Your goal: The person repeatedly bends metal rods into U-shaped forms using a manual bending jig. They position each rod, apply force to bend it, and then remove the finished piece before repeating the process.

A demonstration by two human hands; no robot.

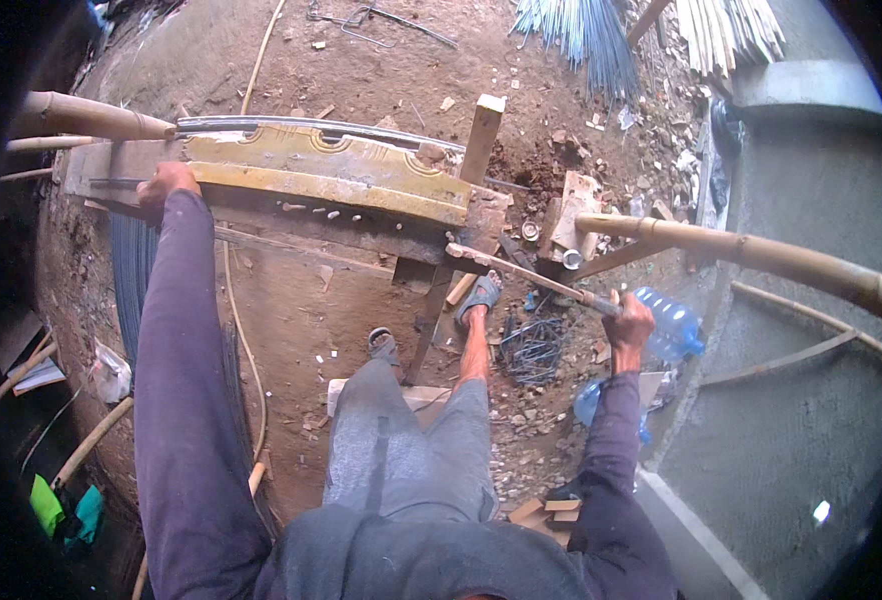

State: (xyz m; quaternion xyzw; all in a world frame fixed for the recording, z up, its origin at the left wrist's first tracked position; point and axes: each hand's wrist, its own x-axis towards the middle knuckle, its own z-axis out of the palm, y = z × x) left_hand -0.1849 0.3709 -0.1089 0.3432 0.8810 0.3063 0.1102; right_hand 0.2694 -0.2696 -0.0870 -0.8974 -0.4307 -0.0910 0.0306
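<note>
Risk: rod slip at bench.
L hand [166, 183] grips rod [261, 124] far left; R hand [629, 325] clamps lever [531, 278] — lever may kick, pinch fingers.

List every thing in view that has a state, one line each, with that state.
left hand: closed on the thin metal rod at the bench's left end.
right hand: closed around the lever handle.
lever handle: raised, slanting from the bench down to the right hand.
yellow bench: lying flat on its supports, long steel bar along its far edge.
plastic water bottle: lying on its side, cap on.
wooden post: standing upright.
</note>
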